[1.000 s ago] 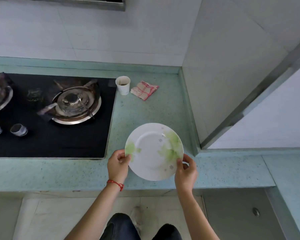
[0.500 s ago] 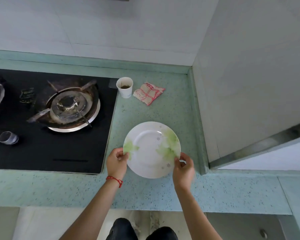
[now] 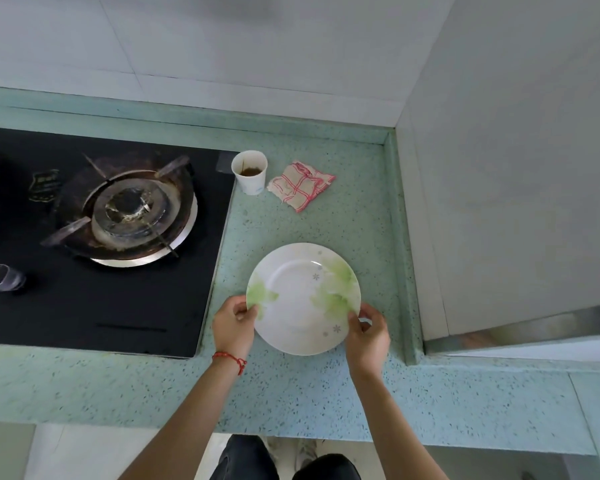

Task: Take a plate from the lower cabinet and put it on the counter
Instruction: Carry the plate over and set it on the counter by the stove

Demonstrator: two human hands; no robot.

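Observation:
A white plate (image 3: 300, 299) with green leaf prints is over the speckled green counter (image 3: 291, 396), to the right of the stove. My left hand (image 3: 233, 325) pinches its left rim, thumb on top. My right hand (image 3: 368, 332) holds the lower right rim the same way. The plate looks level and low over the counter; I cannot tell whether it touches the surface. The lower cabinet is out of sight below the counter edge.
A black gas hob (image 3: 94, 237) with a burner fills the counter's left side. A paper cup (image 3: 250, 171) with brown liquid and a folded red-checked cloth (image 3: 300, 185) lie behind the plate. A grey wall panel (image 3: 499, 168) bounds the counter on the right.
Both hands carried the plate forward from the counter's front edge to a spot further in, beside the hob. The camera view shifted forward and down with it.

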